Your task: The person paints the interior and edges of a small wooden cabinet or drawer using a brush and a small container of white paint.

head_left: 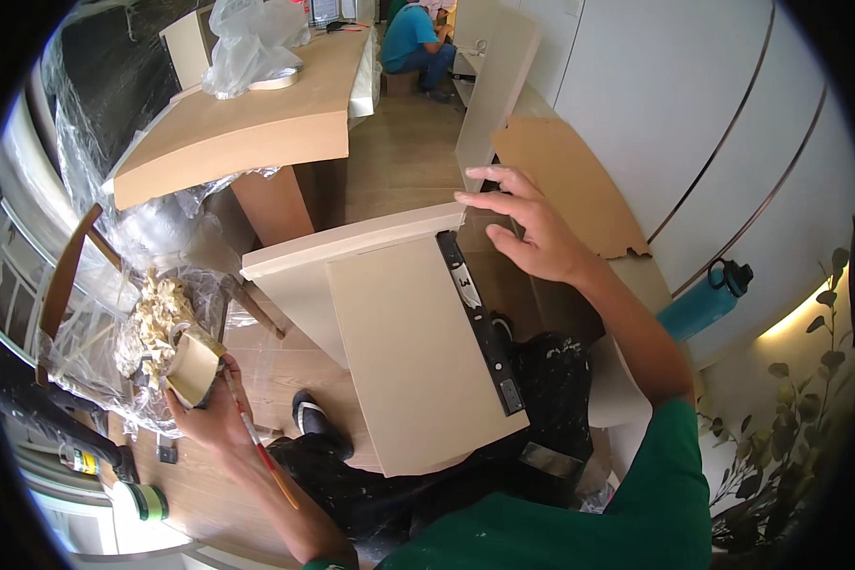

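Observation:
A beige drawer [404, 351] lies tilted across my lap, its front panel [351, 237] at the far end. A black metal drawer runner [480, 318] with a white label is fixed along its right side. My right hand [537, 228] is above the panel's right corner, fingers apart and nothing in them; whether a fingertip touches the corner I cannot tell. My left hand [214, 423], at the lower left, is closed round a small cut-open container [196, 370] with beige stuff inside. A thin brush [264, 454] with a red and wooden handle is held along with it.
Crumpled tape or paper [161, 313] sits on a plastic-wrapped chair beside my left hand. Ahead stands a cardboard-topped table [256, 123] with a plastic bag. A blue bottle [703, 302] and a plant [798, 399] are right. A person in blue [413, 47] sits far back.

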`<action>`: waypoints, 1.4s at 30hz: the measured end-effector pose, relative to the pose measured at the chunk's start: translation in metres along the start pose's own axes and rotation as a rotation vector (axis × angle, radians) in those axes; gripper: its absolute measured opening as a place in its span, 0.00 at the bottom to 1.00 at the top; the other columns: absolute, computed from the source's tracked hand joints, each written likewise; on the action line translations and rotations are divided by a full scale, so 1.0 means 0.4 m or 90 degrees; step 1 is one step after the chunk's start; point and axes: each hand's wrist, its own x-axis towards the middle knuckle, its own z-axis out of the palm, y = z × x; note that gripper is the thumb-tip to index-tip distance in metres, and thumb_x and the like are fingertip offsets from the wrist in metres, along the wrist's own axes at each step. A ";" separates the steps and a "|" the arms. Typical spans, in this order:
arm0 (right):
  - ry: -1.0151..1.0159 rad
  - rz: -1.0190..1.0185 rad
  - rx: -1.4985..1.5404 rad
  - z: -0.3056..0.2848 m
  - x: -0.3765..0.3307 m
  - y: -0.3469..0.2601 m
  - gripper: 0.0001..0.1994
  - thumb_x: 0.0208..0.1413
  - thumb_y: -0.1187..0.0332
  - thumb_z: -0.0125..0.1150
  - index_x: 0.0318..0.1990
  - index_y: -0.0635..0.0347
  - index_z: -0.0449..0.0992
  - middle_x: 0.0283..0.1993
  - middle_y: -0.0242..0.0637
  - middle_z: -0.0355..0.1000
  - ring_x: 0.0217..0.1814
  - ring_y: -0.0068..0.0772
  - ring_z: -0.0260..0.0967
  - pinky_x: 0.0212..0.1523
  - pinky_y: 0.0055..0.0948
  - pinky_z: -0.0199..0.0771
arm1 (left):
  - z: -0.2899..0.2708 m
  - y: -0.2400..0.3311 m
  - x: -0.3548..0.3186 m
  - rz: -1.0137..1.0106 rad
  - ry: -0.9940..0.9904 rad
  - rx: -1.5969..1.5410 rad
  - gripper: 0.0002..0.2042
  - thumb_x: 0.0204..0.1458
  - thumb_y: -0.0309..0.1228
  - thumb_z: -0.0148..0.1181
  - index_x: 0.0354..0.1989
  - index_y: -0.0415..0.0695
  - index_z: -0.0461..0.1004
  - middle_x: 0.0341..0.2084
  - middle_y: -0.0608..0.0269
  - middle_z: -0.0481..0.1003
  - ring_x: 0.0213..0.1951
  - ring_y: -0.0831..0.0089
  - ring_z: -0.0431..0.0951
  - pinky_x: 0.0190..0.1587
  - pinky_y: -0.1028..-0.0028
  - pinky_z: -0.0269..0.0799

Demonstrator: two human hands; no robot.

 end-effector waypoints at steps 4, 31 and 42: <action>-0.093 0.008 -0.101 -0.016 -0.002 0.056 0.31 0.51 0.77 0.57 0.65 0.44 0.76 0.79 0.45 0.53 0.81 0.52 0.46 0.74 0.48 0.55 | -0.071 -0.037 0.050 0.134 0.025 0.176 0.17 0.69 0.28 0.38 0.62 0.36 0.65 0.55 0.40 0.68 0.48 0.46 0.72 0.48 0.51 0.78; -0.225 -0.087 -0.089 0.041 0.111 -0.015 0.37 0.39 0.81 0.54 0.63 0.46 0.79 0.83 0.47 0.44 0.85 0.57 0.37 0.79 0.54 0.43 | -0.145 -0.030 0.090 -0.048 0.084 -0.044 0.20 0.68 0.37 0.44 0.63 0.41 0.66 0.61 0.44 0.67 0.61 0.49 0.67 0.63 0.46 0.65; -0.287 -0.113 -0.055 0.119 0.199 -0.090 0.38 0.39 0.79 0.54 0.64 0.46 0.77 0.83 0.46 0.44 0.86 0.55 0.34 0.79 0.56 0.41 | -0.162 -0.022 0.105 -0.043 0.097 -0.055 0.23 0.69 0.47 0.40 0.65 0.48 0.66 0.63 0.52 0.67 0.64 0.51 0.67 0.62 0.41 0.64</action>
